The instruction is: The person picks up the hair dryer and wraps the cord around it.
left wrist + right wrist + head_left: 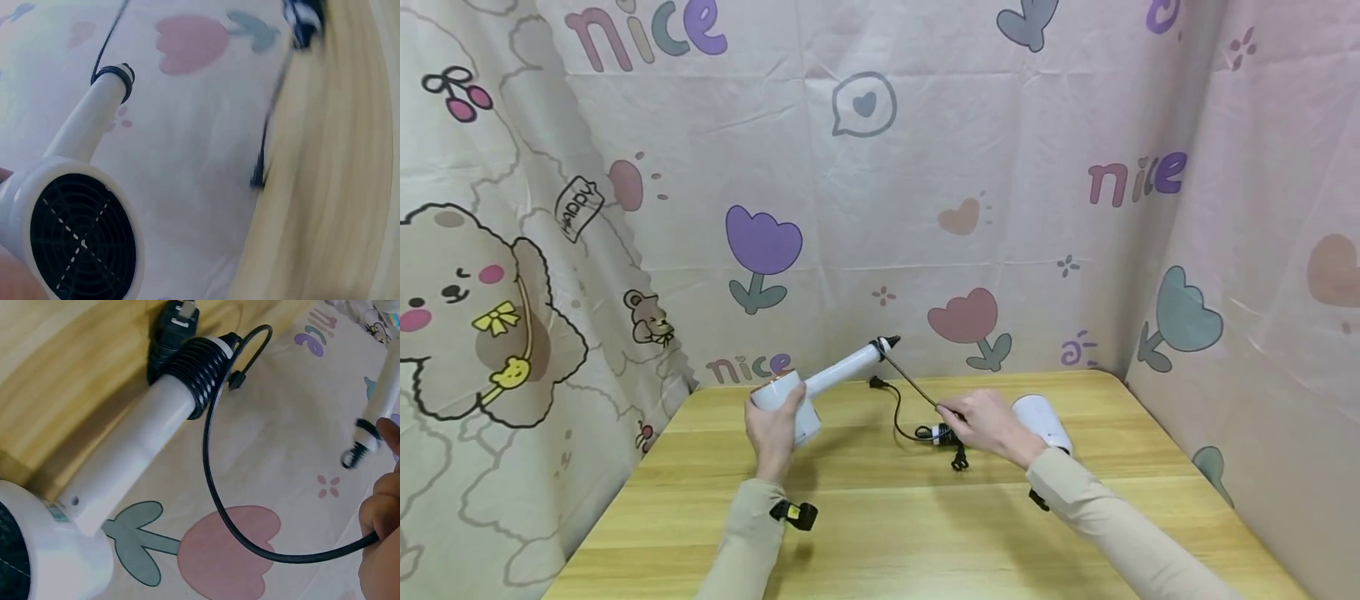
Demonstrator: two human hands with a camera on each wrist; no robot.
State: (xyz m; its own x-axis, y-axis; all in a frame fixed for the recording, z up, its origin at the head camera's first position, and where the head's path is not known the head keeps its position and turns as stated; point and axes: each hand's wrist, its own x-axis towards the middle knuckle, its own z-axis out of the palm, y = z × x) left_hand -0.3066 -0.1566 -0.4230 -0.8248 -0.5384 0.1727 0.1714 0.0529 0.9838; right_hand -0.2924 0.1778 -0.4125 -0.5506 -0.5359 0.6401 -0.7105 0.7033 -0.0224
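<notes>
Currently held above the wood-grain counter (887,533), left of its middle: a white plastic hair dryer (842,369) with a straight tubular handle, tip tilted up and rightward. Gripped around its drum-shaped body by the left hand (772,421), thumb and fingers curled round. Pinched in the closed fingers of the right hand (985,421): a thin black flexible cord (910,377), drawn straight from the handle's tip.

Judged as winding the cord onto the handle, at an early stage; only a few turns visible, all near the tip. Recommended: keep the body steady, carry the cord round under light, even tension, lay each turn beside the last. Avoid crossed turns and sharp bending at the tip. Watch for snagging on neighbouring items.

Noted just below the right hand: a black two-pronged plug (960,458), not traceable to either cord. Farther right, partly hidden by the right wrist: a second white plastic hair dryer (1042,421).

Disclosed by the right wrist view, largely masked in the head view: its handle, closely wound with ribbed black coils (197,369). Clear only in the left wrist view: the held dryer's round black grille (84,240).
</notes>
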